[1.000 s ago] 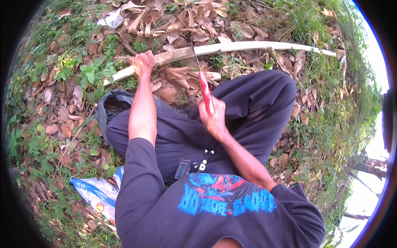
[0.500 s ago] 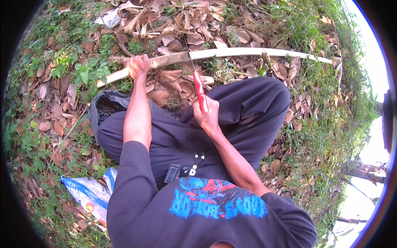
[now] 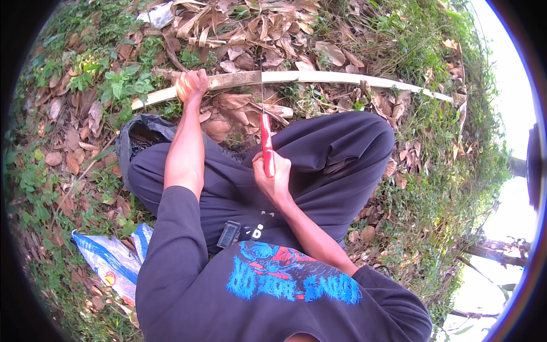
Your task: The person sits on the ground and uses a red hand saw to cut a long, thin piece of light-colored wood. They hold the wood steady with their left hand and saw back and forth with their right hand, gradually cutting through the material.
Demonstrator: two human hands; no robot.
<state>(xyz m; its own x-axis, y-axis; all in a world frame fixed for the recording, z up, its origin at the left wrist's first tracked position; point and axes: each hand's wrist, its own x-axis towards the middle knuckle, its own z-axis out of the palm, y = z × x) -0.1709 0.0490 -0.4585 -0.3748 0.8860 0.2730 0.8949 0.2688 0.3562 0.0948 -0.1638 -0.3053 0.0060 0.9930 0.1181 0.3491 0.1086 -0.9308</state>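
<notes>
I sit cross-legged on leafy ground. My left hand [image 3: 191,85] is closed around a long pale stalk [image 3: 319,77] that lies across the ground in front of my knees. My right hand [image 3: 273,178] grips the red handle of a knife [image 3: 266,137]. Its thin blade points away from me and reaches the stalk just right of my left hand. A short cut piece of the stalk [image 3: 279,110] lies under the blade, near my knee.
Dry brown leaves [image 3: 239,28] cover the ground beyond the stalk, with green weeds [image 3: 117,82] at the left. A white and blue plastic bag [image 3: 111,262] lies by my left hip. A white scrap [image 3: 158,14] sits at the top. Grass [image 3: 433,194] slopes away on the right.
My right hand has brought the knife from a slant to upright, with its blade tip now at the stalk. My left hand stays on the stalk.
</notes>
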